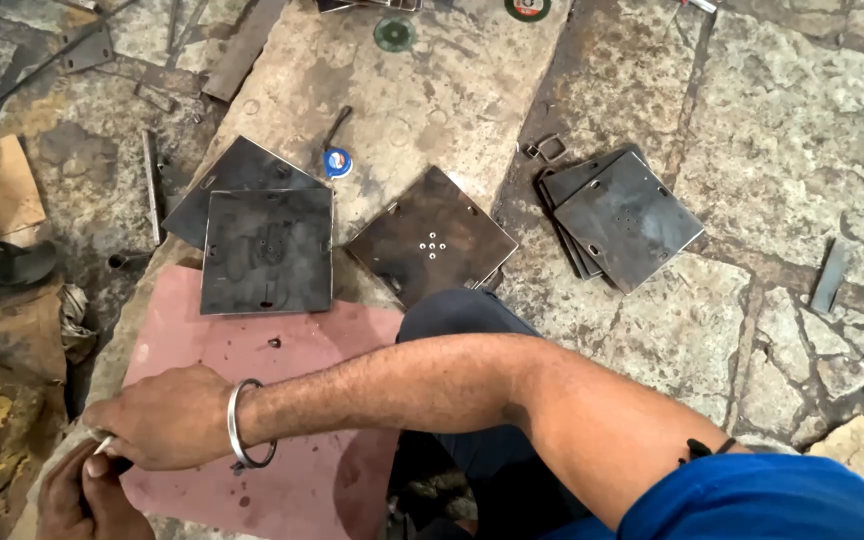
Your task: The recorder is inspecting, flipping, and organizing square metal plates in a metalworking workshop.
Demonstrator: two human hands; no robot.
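Fingers point(112, 440) of right hand point(167, 418) pinching pale stick point(103, 445), near left, over red slab point(202, 340). Left hand unseen. Square plates point(267, 250) far; stack point(624, 218) right.

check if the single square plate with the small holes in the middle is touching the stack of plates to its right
Apart. The head view shows the square plate with holes and the stack of plates separated by a clear strip of bare stone floor.

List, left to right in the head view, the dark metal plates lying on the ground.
square plate on the pink slab edge → plate with a cluster of small holes → stack of plates on the stone floor
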